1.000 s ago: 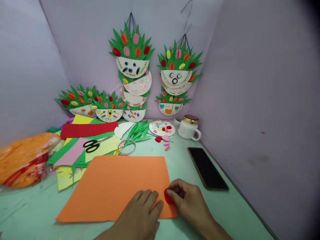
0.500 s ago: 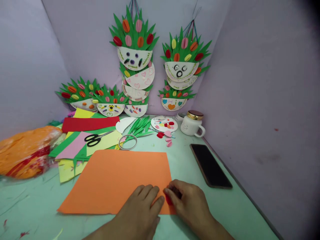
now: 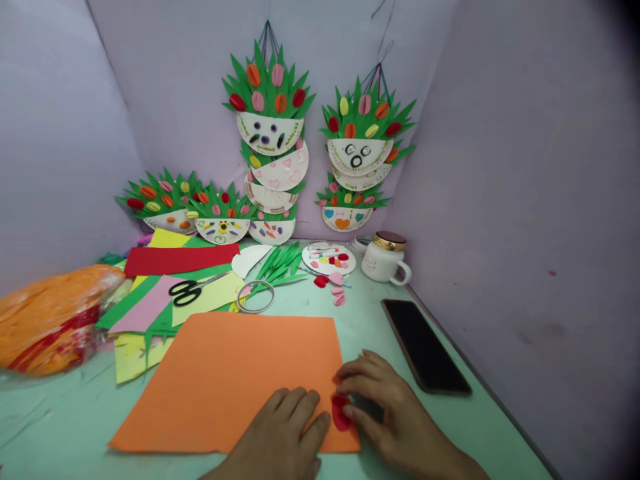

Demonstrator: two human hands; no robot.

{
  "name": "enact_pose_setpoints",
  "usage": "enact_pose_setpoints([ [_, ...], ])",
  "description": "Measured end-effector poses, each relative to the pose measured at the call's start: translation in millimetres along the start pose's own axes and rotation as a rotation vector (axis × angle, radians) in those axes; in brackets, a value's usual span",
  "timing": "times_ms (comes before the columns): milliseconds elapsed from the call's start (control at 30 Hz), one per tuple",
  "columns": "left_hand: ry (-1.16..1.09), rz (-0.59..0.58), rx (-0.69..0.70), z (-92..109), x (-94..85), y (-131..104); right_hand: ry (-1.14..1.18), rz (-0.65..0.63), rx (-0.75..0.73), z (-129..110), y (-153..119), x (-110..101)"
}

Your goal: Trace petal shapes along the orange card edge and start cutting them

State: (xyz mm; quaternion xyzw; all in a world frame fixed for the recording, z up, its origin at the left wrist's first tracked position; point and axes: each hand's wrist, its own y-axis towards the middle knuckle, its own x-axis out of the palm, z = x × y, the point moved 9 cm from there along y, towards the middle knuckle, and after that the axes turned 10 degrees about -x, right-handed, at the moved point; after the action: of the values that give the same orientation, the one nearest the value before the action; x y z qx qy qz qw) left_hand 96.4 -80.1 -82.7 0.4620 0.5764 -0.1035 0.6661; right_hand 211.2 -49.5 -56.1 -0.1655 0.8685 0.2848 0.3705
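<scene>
A large orange sheet (image 3: 240, 373) lies flat on the pale green table. My left hand (image 3: 285, 433) rests on its lower part, fingers spread and lying flat, holding nothing. Near the sheet's right edge lies a small red oval piece (image 3: 341, 412). My right hand (image 3: 387, 413) is curved beside this piece, its thumb tip touching the piece's right side and its other fingers apart over the sheet's edge.
Black scissors (image 3: 187, 291) lie on coloured sheets at the left, near a plastic bag of orange material (image 3: 50, 320). A tape roll (image 3: 255, 297), a white plate of small pieces (image 3: 329, 260), a mug (image 3: 383, 260) and a phone (image 3: 425, 347) stand or lie beyond the sheet.
The fingers of my right hand have opened from their pinch, showing more of the red piece. My left hand stays on the sheet. The whole view has shifted slightly, with things lower in the picture.
</scene>
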Motion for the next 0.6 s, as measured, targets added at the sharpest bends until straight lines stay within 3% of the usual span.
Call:
enact_pose_setpoints([
  [100, -0.011, -0.072, -0.010, 1, -1.1, 2, 0.021, -0.030, -0.038, 1, 0, 6],
  [267, -0.091, -0.286, -0.025, 5, -15.0, 6, 0.101, 0.098, -0.051, 12, -2, -2],
  [367, -0.127, -0.388, -0.027, 5, -20.7, 7, 0.082, 0.072, -0.096, 12, -1, -1],
  [433, -0.139, -0.389, -0.022, 5, -21.7, 5, 0.052, 0.044, -0.102, 12, 0, 0],
  [600, -0.211, -0.229, -0.051, 0, -24.0, 2, 0.024, 0.062, -0.113, 14, 2, -1],
])
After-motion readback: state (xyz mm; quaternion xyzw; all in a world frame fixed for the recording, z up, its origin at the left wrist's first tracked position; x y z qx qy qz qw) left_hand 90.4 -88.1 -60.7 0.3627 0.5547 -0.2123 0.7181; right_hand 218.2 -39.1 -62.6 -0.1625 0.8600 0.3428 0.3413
